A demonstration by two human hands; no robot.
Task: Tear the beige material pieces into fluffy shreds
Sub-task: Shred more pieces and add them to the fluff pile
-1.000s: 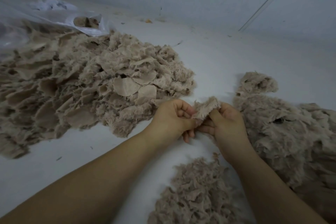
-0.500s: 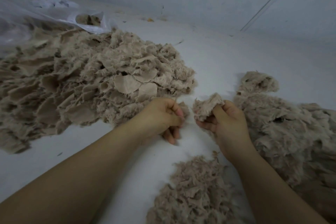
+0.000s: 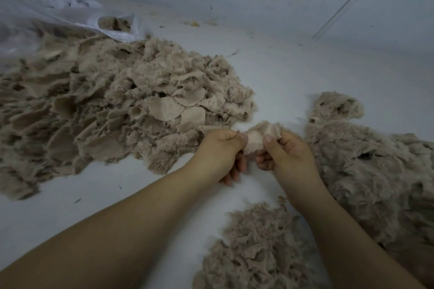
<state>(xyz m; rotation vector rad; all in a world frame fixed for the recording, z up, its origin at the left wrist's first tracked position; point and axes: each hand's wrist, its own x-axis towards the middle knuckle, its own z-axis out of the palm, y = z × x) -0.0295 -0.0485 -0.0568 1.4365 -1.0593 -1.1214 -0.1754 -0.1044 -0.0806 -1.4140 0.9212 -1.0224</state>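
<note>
Pinched between both thumbs and curled fingers, a small beige fuzzy fabric piece (image 3: 257, 139) sits stretched between my left hand (image 3: 219, 153) and my right hand (image 3: 287, 155), held just above the white work surface (image 3: 281, 73). From my remote seat I see each hand gripping one edge of the piece, knuckles nearly touching. To the left spreads a large heap of beige fabric pieces (image 3: 117, 110), its far edge spilling from a clear plastic bag (image 3: 70, 16). On the right lies a mound of fluffy beige material (image 3: 375, 171), touching my right wrist. Near the bottom edge, between my forearms, rests a smaller pile of fine beige shreds (image 3: 256, 248).
</note>
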